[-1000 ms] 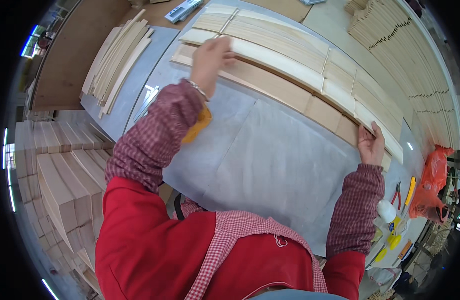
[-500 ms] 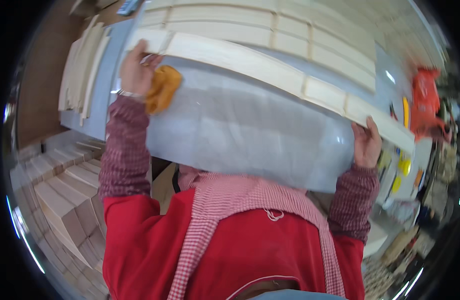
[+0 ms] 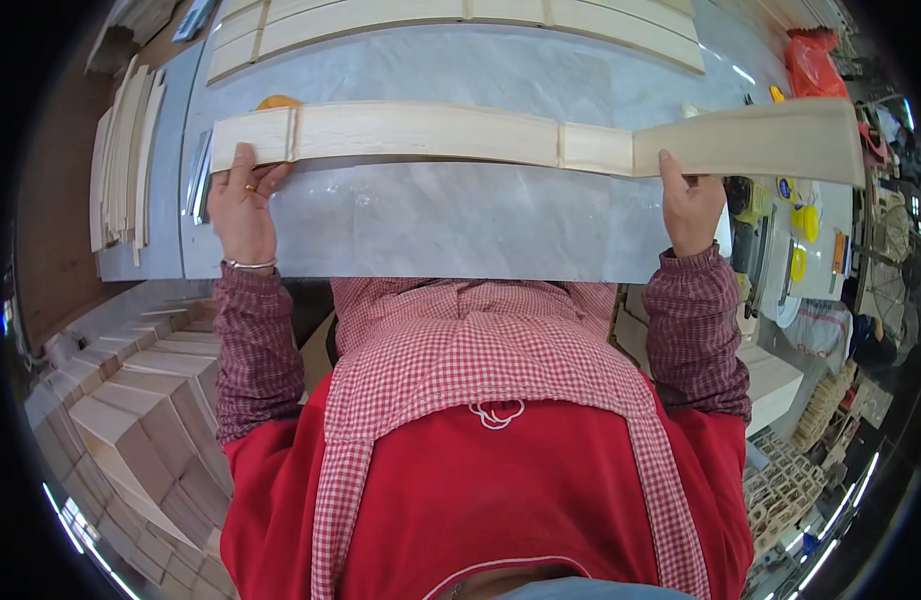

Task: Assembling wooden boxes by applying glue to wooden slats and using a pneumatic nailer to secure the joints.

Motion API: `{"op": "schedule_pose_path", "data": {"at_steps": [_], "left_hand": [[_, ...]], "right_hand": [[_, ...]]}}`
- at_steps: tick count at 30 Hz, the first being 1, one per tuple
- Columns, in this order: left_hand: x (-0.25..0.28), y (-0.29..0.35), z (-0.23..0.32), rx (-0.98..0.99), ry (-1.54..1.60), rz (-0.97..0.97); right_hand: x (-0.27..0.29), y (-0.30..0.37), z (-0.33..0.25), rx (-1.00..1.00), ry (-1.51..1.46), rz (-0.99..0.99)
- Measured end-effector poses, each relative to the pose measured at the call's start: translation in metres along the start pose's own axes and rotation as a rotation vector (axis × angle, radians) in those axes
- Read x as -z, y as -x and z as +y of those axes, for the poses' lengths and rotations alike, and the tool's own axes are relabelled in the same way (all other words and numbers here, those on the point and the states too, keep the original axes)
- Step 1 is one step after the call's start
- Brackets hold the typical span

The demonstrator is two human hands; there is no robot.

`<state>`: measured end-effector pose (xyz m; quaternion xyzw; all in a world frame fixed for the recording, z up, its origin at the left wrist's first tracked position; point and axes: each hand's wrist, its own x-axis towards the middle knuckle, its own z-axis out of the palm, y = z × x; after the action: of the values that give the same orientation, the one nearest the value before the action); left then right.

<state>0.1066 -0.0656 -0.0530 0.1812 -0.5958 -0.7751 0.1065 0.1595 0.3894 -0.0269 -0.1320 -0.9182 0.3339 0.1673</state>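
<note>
A long, thin pale wood strip [image 3: 421,130] with cross grooves stretches level above the table, held at both sides. My left hand [image 3: 246,205] grips it near its left end, thumb on the front face and fingers behind. My right hand [image 3: 693,210] pinches it by the groove toward the right, thumb in front. Beyond that groove the strip's right section [image 3: 751,142] bends at an angle and looks wider. An orange cloth [image 3: 279,102] shows only its top edge behind the strip, close to my left hand.
Several grooved wood strips [image 3: 381,22] lie side by side at the table's far edge. The grey table [image 3: 461,225] spans the front. More strips [image 3: 129,160] are stacked at left. A red plastic bag [image 3: 813,62] and yellow tools [image 3: 804,220] sit at right; wooden boxes [image 3: 146,410] stand lower left.
The strip has come nearer to me and turned from sloping down rightward to level. Its right section now bends at the groove. The orange cloth has become mostly hidden behind it.
</note>
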Motion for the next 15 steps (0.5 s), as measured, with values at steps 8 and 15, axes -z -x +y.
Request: {"op": "schedule_pose_path", "data": {"at_steps": [8, 15], "left_hand": [[-0.016, 0.029, -0.02, -0.317, -0.305, 0.018], [-0.051, 0.059, -0.037, -0.594, -0.684, -0.189]], "right_hand": [[-0.017, -0.014, -0.062, 0.647, 0.073, 0.01], [-0.031, -0.014, -0.092, 0.816, 0.018, -0.329]]}}
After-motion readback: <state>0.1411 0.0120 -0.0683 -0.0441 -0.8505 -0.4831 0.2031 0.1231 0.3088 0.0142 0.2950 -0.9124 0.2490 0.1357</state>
